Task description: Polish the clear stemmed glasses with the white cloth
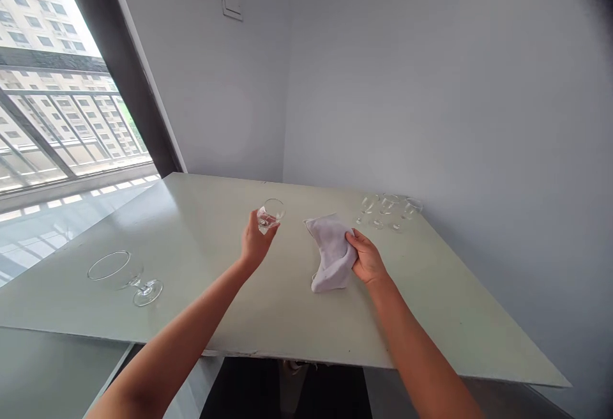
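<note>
White cloth (330, 250) hangs from the right hand (368, 257), its right edge pinched between thumb and fingers, while the rest of it spreads leftward and runs lengthwise from the far side of the pale worktop (211, 214) towards the person. The left hand (256, 237) grips a small clear glass (274, 208) near the middle of the worktop, thumb and fingers curved round it from the near side, rim facing up and away (whether its foot touches the surface I cannot tell). The relation that matters is sideways: the cloth lies to the right of that glass and a little nearer the person, with bare worktop between them, so the two are apart, and the cloth's left edge faces the glass. A larger stemmed glass (147, 292) is off to the left, nearest the left forearm, and seems to stand on its foot, stretched by the wide view; three stemmed glasses (385, 205) stand close together beyond the right hand, near the wall (407, 99)
</note>
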